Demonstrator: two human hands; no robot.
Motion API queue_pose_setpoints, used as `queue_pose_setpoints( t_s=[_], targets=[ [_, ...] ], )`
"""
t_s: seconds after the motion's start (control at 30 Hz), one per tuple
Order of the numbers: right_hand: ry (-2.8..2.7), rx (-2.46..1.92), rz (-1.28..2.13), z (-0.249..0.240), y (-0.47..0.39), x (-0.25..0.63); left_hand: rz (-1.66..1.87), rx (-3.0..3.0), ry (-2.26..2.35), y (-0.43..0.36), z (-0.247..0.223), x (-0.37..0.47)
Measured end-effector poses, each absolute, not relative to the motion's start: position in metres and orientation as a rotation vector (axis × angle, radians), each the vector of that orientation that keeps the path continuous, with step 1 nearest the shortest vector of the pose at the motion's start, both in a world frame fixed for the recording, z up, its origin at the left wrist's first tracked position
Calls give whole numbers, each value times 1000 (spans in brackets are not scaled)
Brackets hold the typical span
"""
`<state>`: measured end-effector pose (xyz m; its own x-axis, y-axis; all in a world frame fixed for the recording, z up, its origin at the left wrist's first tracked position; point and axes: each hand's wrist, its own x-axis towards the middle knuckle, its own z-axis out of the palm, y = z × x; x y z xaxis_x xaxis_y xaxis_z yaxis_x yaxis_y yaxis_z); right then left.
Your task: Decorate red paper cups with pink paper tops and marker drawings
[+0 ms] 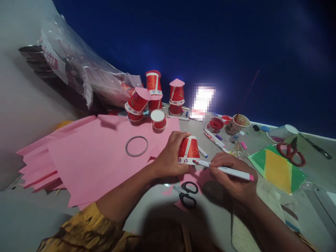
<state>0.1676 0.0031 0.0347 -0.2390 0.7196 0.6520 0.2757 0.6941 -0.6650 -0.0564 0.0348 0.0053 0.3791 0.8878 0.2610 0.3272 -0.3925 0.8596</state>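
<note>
My left hand [170, 157] is wrapped round a red paper cup [189, 148], which is upside down with its white patterned rim at the bottom. In my right hand [233, 173] is a white marker pen [233, 171] with a pink end, its tip at the cup's rim. Black-handled scissors [187, 194] lie on the table below the cup, among pink paper scraps. Left of my hand, a grey ring [137, 146] rests on large pink paper sheets [86, 157].
Behind are stacked red cups with pink paper tops [176, 92] and a short white-topped cup [158, 119]. Several markers [215, 139], a red paint pot [215, 125] and a brush cup [237, 124] stand right of centre. Red-handled scissors [291, 154] lie on green-yellow sheets [278, 171].
</note>
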Motion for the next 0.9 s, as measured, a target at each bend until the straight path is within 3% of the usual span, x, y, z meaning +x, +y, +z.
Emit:
queue_pose_setpoints(
  t_s=[0.9],
  targets=[
    [-1831, -851, 402, 38, 2, 171, 1042, 1869, 1063, 34, 4, -54]
  ],
)
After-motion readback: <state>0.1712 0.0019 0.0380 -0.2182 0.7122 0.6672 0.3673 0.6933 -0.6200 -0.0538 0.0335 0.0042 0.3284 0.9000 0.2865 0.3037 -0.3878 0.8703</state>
